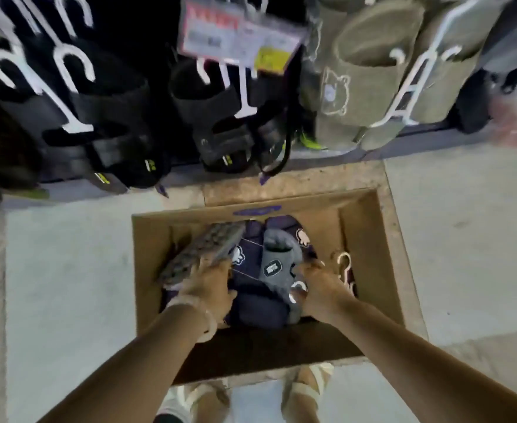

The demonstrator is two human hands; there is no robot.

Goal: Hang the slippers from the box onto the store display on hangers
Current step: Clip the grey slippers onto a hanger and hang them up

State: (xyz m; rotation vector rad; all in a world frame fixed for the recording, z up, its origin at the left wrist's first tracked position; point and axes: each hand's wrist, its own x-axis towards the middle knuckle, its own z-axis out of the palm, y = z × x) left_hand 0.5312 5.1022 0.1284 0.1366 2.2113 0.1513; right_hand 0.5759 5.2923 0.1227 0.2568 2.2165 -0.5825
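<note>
While both hands work inside the box (370, 239) on the floor below the display, the pair should come up together, soles matched, before reaching for a hanger (344, 265) at the right (white, loose). Left hand (206, 288) grips one grey slipper (202, 248) sole-up, fingers curled. Right hand (319, 285) closes on the second slipper (280, 261), lying on navy ones.

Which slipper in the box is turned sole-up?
The grey slipper gripped by the left hand; its treaded sole faces up, while the other grey slipper shows its upper.
</note>
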